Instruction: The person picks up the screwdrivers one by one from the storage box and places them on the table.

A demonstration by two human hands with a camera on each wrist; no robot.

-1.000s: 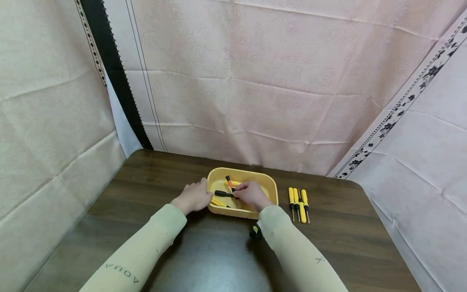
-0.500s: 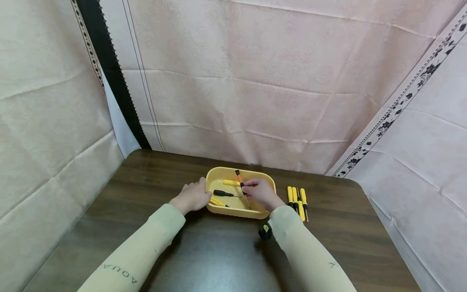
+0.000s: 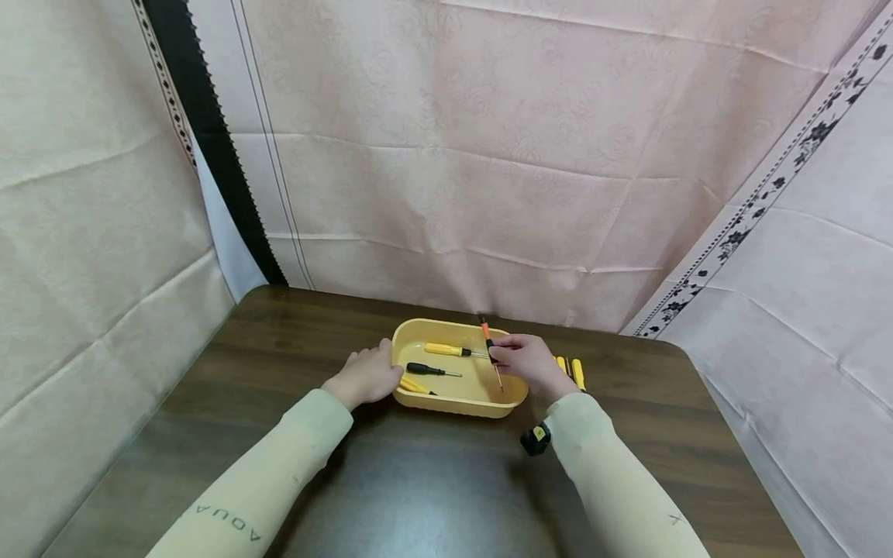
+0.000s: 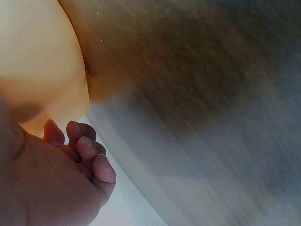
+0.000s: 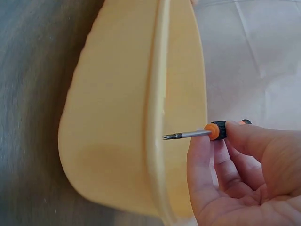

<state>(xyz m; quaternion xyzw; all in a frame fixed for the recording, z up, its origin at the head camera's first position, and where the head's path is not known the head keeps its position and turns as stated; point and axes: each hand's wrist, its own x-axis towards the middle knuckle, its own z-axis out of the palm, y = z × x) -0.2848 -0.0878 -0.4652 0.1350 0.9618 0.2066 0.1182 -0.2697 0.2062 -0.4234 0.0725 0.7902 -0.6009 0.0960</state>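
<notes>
My right hand (image 3: 528, 363) pinches an orange-and-black screwdriver (image 3: 486, 333) between thumb and fingers, over the right end of a yellow plastic tray (image 3: 460, 406). In the right wrist view its metal shaft (image 5: 190, 134) points left past the tray rim, with a cross-shaped tip. At the tray's left end, my left hand (image 3: 366, 373) holds the rim. The left wrist view has its curled fingertips (image 4: 91, 148) against the outer wall; the thumb is hidden there. Inside the tray lie a yellow screwdriver (image 3: 444, 349), a black screwdriver (image 3: 427, 370) and a yellow-handled tool (image 3: 416, 386) near the left hand.
Yellow-handled screwdrivers (image 3: 578, 374) lie right of the tray, partly hidden by my right hand and sleeve. A small black device (image 3: 536, 439) sits at the right wrist. The dark wooden table (image 3: 391, 473) meets a pink cloth (image 3: 446, 194) at its back edge.
My right hand has lifted the orange-and-black screwdriver off the tray's middle and carried it right, toward the tray's right end. The left hand stays at the left rim.
</notes>
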